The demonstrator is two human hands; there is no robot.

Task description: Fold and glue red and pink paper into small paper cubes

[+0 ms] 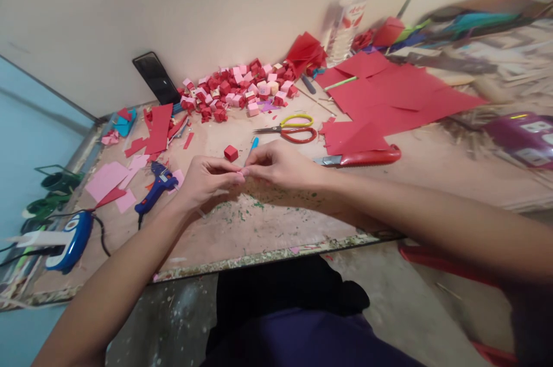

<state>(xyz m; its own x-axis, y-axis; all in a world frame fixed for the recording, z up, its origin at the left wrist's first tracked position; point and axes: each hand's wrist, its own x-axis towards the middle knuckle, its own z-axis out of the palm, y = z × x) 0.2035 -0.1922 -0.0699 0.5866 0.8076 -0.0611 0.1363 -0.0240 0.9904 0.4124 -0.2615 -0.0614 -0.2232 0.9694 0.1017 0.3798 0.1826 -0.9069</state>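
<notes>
Your left hand [207, 180], right hand [280, 166]: fingertips pinched narrow, meeting above worn wooden tabletop [268, 229] centre; pinched item too small to tell. Forearms converge from near edge.

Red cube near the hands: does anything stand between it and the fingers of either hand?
Nothing visible does. The red cube sits alone on the table just beyond the left hand and right hand, whose fingers meet pinched together. The scissors lie farther back.

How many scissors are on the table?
1. The scissors lie on the table just beyond the right hand, beside the red paper sheets. More could be hidden under the paper.
</notes>
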